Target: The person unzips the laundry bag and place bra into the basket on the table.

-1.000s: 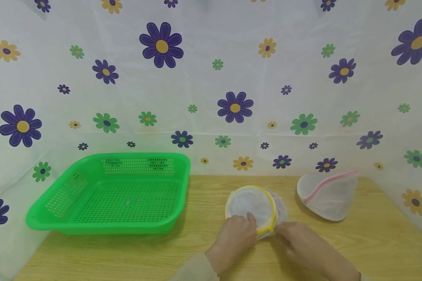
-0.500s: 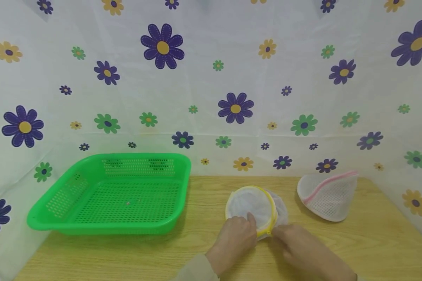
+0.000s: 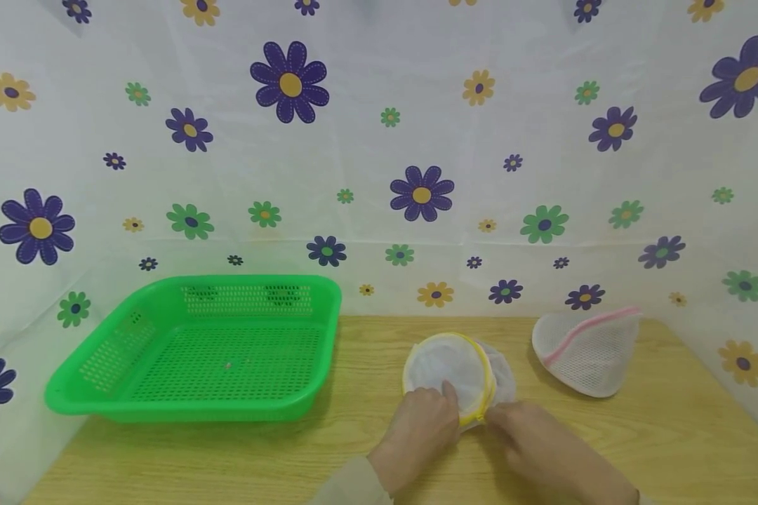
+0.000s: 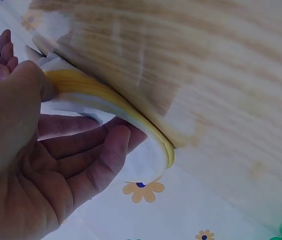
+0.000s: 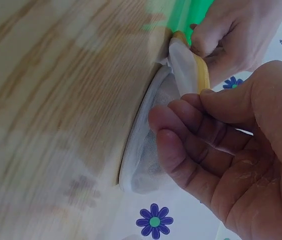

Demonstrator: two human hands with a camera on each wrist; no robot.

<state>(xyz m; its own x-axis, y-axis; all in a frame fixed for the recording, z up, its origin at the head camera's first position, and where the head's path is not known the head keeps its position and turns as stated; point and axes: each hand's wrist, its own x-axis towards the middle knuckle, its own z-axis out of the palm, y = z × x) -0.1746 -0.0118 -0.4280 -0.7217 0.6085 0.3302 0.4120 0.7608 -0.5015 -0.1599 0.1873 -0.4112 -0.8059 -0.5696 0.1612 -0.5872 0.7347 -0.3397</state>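
Note:
A round white mesh laundry bag point(image 3: 445, 368) with a yellow zipper point(image 3: 488, 372) lies on the wooden table, right of centre in the head view. My left hand point(image 3: 422, 424) grips the near edge of the bag; in the left wrist view the thumb presses on the yellow zipper band point(image 4: 113, 95), the fingers spread against the white mesh. With thumb and forefinger my right hand point(image 3: 530, 435) pinches the zipper at the near right of the rim. The right wrist view shows its other fingers curled loosely beside the mesh side point(image 5: 148, 135). The zipper pull is mostly hidden by those fingertips.
A green perforated plastic basket point(image 3: 196, 412) stands at the left of the table point(image 3: 227, 463). To the right rests a white mesh bag with a pink zipper point(image 3: 594, 358). A flower-printed white sheet point(image 3: 366, 154) hangs behind and along the sides.
Along the yellow zipper, my right hand has slid slightly left and nearer, the zipper pull with it. My left hand has kept its grip on the bag's edge.

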